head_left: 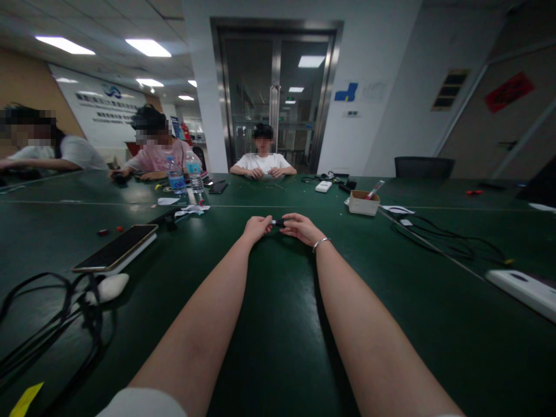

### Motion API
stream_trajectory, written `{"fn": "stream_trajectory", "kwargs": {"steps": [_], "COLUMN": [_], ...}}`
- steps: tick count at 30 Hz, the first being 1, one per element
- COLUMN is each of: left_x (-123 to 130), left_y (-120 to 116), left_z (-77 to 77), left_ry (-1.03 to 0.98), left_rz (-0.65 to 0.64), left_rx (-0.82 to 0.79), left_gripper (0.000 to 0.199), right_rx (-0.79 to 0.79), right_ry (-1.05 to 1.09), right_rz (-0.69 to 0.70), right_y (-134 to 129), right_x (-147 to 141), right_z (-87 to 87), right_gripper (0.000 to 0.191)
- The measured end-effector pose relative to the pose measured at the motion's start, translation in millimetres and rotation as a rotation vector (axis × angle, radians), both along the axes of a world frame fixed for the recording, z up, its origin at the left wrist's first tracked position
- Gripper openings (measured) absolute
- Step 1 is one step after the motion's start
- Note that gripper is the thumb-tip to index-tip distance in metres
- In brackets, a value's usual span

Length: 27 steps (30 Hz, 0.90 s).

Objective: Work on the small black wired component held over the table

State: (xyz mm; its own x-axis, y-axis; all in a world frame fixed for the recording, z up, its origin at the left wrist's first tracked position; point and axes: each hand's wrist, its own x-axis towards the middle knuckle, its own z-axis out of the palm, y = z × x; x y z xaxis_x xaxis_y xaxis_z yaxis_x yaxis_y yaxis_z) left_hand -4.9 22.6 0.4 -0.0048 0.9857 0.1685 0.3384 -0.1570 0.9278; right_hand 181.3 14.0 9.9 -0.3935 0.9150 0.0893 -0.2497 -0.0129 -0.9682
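Silver-tipped black piece [279, 223], perhaps a connector but too small to name surely, is being held over the green table [278, 347], short of its far edge. The left hand [257, 229] is pinching the silver end between thumb and fingers; the right hand [304, 228], wearing a silver bracelet [320, 244] at the wrist, is gripping the black end. Beyond the right hand, an open box [363, 207] is standing nearer the far edge, where a white-shirted person [264, 163] is sitting opposite.
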Motion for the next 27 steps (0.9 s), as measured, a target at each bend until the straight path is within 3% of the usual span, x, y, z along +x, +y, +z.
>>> {"fn": "stream_trajectory", "kwargs": {"steps": [27], "left_x": [2.1], "left_y": [-0.4], "left_z": [3.7], "left_ry": [0.136], "left_rz": [0.026], "left_rx": [0.001], "left_gripper": [0.041], "right_rx": [0.012], "right_ry": [0.036], "right_rz": [-0.013], "right_y": [0.4], "right_x": [0.6], "right_z": [-1.3], "right_gripper": [0.027]}}
